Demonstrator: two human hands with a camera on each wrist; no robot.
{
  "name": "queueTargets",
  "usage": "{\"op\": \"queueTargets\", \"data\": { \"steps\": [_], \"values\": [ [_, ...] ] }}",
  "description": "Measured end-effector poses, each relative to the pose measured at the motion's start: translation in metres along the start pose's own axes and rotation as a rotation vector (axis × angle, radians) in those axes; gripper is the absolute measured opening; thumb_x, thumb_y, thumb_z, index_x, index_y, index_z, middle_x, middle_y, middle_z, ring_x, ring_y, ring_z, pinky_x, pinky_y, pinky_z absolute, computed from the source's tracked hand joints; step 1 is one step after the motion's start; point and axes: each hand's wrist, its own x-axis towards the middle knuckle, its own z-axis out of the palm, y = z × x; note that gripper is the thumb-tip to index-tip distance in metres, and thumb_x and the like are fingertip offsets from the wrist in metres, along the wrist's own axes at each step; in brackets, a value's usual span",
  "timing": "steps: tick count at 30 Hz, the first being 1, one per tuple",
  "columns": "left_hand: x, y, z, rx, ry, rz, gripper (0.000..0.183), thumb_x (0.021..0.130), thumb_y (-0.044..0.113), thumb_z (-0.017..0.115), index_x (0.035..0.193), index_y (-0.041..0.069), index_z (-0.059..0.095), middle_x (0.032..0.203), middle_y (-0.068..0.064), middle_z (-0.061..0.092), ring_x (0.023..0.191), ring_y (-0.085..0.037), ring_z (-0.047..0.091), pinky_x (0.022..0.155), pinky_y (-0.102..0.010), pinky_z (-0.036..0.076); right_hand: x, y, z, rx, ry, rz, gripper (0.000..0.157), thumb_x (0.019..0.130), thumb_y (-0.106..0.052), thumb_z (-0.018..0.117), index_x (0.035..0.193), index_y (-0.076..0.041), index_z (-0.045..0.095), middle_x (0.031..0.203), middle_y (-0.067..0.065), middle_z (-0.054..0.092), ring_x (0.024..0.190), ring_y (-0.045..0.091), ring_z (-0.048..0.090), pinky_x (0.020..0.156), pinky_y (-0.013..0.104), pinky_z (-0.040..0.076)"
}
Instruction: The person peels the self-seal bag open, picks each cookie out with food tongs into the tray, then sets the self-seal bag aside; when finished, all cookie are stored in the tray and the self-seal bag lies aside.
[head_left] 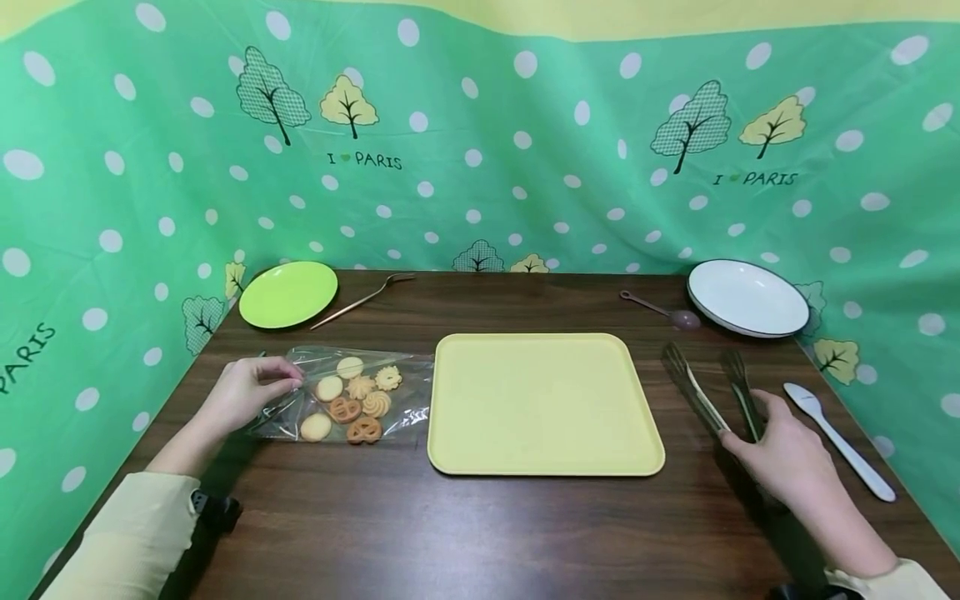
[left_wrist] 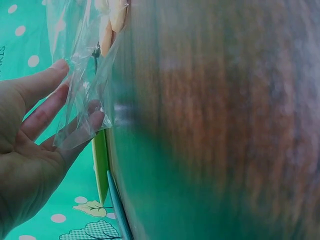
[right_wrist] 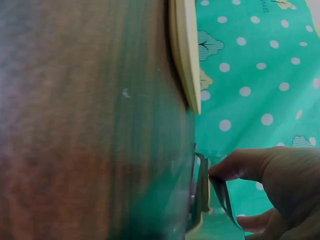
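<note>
A clear plastic bag (head_left: 412, 387) of cookies (head_left: 360, 386), round, flower-shaped and pretzel-shaped, lies on the left of the table. My left hand (head_left: 243, 393) pinches the bag's left end between thumb and fingers; the film (left_wrist: 82, 100) is lifted and crumpled there in the left wrist view. On the right, my right hand (head_left: 795, 450) holds metal tongs (head_left: 703, 400) with their two arms spread apart and their tips pointing away. Between the hands lies a pale yellow tray (head_left: 547, 404), its left edge right beside the bag.
At the back left are a green plate (head_left: 288, 294) and a fork (head_left: 360, 304). A white dish (head_left: 748, 297) and a small brown spoon (head_left: 678, 317) stand at the back right. Right of my right hand lies a white-grey knife (head_left: 840, 442). A polka-dot curtain (head_left: 480, 167) hangs behind.
</note>
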Motion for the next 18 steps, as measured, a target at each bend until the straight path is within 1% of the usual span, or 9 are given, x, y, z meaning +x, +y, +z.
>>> {"op": "queueTargets", "data": {
  "steps": [2,3,6,9,10,12,14,16,18],
  "values": [
    [0.000,0.001,-0.001,0.003,-0.004,-0.008,0.005,0.084,0.027,0.072,0.084,0.022,0.072,0.087,0.006,0.071,0.088,-0.003,0.062,0.074,-0.015,0.043,0.001,-0.001,-0.001,0.015,0.044,-0.033,0.084,0.082,-0.038,0.068,0.138,0.012,0.029,0.115,0.040,0.048,0.090,0.056,0.051,0.063,0.055,0.042],
    [0.000,0.001,-0.001,0.002,-0.007,-0.011,0.005,0.084,0.027,0.072,0.084,0.022,0.072,0.087,0.006,0.071,0.088,-0.003,0.062,0.074,-0.015,0.043,0.001,-0.002,-0.002,0.021,0.067,-0.055,0.082,0.082,-0.037,0.068,0.137,0.012,0.031,0.110,0.038,0.052,0.086,0.053,0.054,0.061,0.053,0.042],
    [0.000,0.000,-0.002,-0.003,-0.012,-0.012,0.005,0.084,0.027,0.072,0.084,0.022,0.072,0.088,0.005,0.071,0.088,-0.004,0.062,0.074,-0.015,0.043,0.002,-0.007,-0.004,0.037,0.129,-0.117,0.076,0.081,-0.035,0.070,0.132,0.012,0.039,0.083,0.027,0.062,0.065,0.038,0.057,0.053,0.045,0.041],
    [-0.001,-0.001,-0.002,-0.003,-0.018,-0.011,0.004,0.085,0.026,0.072,0.085,0.022,0.072,0.088,0.004,0.071,0.087,-0.006,0.062,0.073,-0.015,0.044,0.002,-0.017,-0.006,0.059,0.173,-0.168,0.069,0.081,-0.034,0.070,0.130,0.009,0.046,0.062,0.012,0.058,0.052,0.022,0.049,0.047,0.036,0.037],
    [-0.001,-0.001,-0.002,-0.003,-0.019,-0.012,0.004,0.085,0.026,0.072,0.085,0.022,0.072,0.088,0.004,0.071,0.087,-0.007,0.062,0.073,-0.016,0.044,0.002,-0.021,-0.007,0.065,0.183,-0.184,0.068,0.081,-0.033,0.071,0.130,0.007,0.047,0.059,0.008,0.056,0.050,0.018,0.046,0.046,0.033,0.034],
    [-0.001,-0.001,-0.002,0.000,-0.020,-0.015,0.004,0.085,0.026,0.072,0.085,0.022,0.072,0.088,0.004,0.071,0.087,-0.008,0.062,0.073,-0.017,0.044,0.003,-0.030,-0.008,0.086,0.201,-0.234,0.066,0.080,-0.032,0.072,0.131,0.003,0.050,0.060,0.005,0.054,0.049,0.016,0.042,0.045,0.030,0.032],
    [0.000,-0.001,-0.002,0.006,-0.020,-0.016,0.004,0.085,0.026,0.072,0.084,0.022,0.072,0.087,0.004,0.071,0.087,-0.009,0.062,0.073,-0.018,0.044,0.004,-0.039,-0.008,0.101,0.210,-0.300,0.065,0.079,-0.030,0.074,0.131,0.000,0.051,0.067,0.008,0.057,0.051,0.016,0.043,0.046,0.029,0.032],
    [0.000,-0.001,-0.001,0.008,-0.021,-0.016,0.005,0.085,0.027,0.071,0.084,0.022,0.072,0.087,0.005,0.071,0.087,-0.009,0.062,0.073,-0.019,0.044,0.005,-0.049,-0.007,0.115,0.213,-0.386,0.064,0.078,-0.027,0.076,0.132,-0.003,0.051,0.081,0.013,0.061,0.058,0.019,0.047,0.049,0.030,0.035],
    [0.001,0.000,-0.001,0.008,-0.024,-0.013,0.005,0.085,0.027,0.071,0.085,0.022,0.072,0.087,0.005,0.071,0.086,-0.009,0.062,0.073,-0.019,0.045,0.006,-0.059,-0.004,0.128,0.209,-0.482,0.064,0.076,-0.022,0.077,0.132,-0.005,0.052,0.098,0.016,0.063,0.068,0.022,0.054,0.054,0.033,0.040]
  ]
}}
